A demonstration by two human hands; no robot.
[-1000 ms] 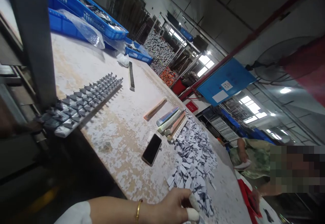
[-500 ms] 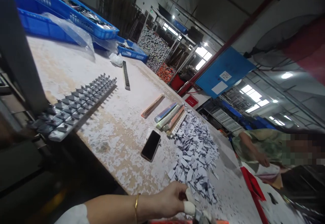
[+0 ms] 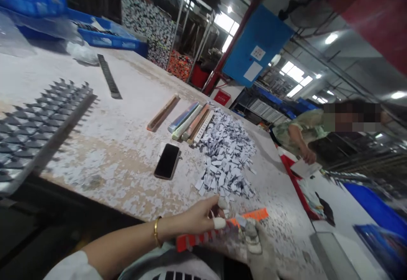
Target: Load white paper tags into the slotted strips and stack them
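Note:
An orange notched strip [image 3: 261, 214] lies slantwise under my hands near the table's front edge, its lower left end reaching over my lap. My left hand [image 3: 203, 217] is closed, fingers curled, with white covers on the thumb and a fingertip. Its thumb tip rests at the strip, and whether anything is pinched is hidden. Blurred at the strip's right part is my right hand [image 3: 253, 238], closed, with pale covers on its fingers. A small pale slip [image 3: 241, 221] shows at its fingertips. Beyond the hands is a heap of small white-grey slips [image 3: 227, 157].
A phone [image 3: 167, 161] lies left of the heap, with several coloured strips [image 3: 190, 121] behind it. A spiked metal rack [image 3: 41, 123] stands at left. Blue crates [image 3: 104, 38] line the back. A co-worker [image 3: 299, 134] handles a pale sheet beside a red tray [image 3: 294, 178].
My view has swung right and down, so things on the table appear further left. More of the orange strip and my right hand now shows. The co-worker's hand remains at a sheet.

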